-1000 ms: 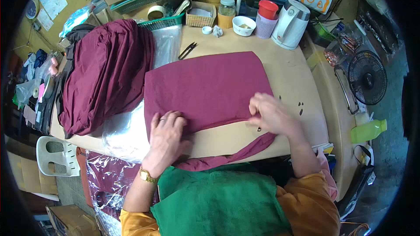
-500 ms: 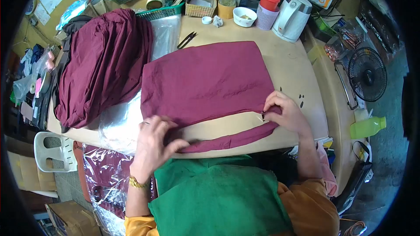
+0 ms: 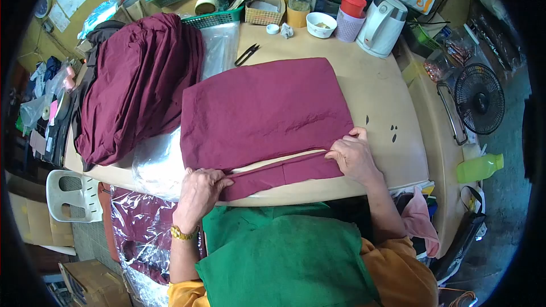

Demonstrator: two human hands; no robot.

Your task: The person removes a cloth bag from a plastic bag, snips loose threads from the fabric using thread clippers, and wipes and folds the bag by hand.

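Note:
A maroon cloth piece (image 3: 267, 108) lies flat on the tan table. A narrower maroon band (image 3: 284, 173) runs along its near side, with a thin slit of table showing between them. My left hand (image 3: 202, 187) pinches the band at its left end, thumb pointing right. At the right end, my right hand (image 3: 352, 156) has its fingers closed on the band, beside the lower right corner of the large piece. Both ends of the band are partly hidden under my hands.
Maroon fabric is heaped (image 3: 136, 85) at the left, beside clear plastic sheets (image 3: 219, 51). Black thread snips (image 3: 247, 55) lie beyond the cloth. A bowl (image 3: 321, 25), jar (image 3: 298, 8), purple cup (image 3: 348, 25) and white kettle (image 3: 382, 25) line the back.
The near band has been spread wider and drawn up closer to the large piece, narrowing the gap. My left hand has closed on its left end; my right hand has shifted slightly left and down.

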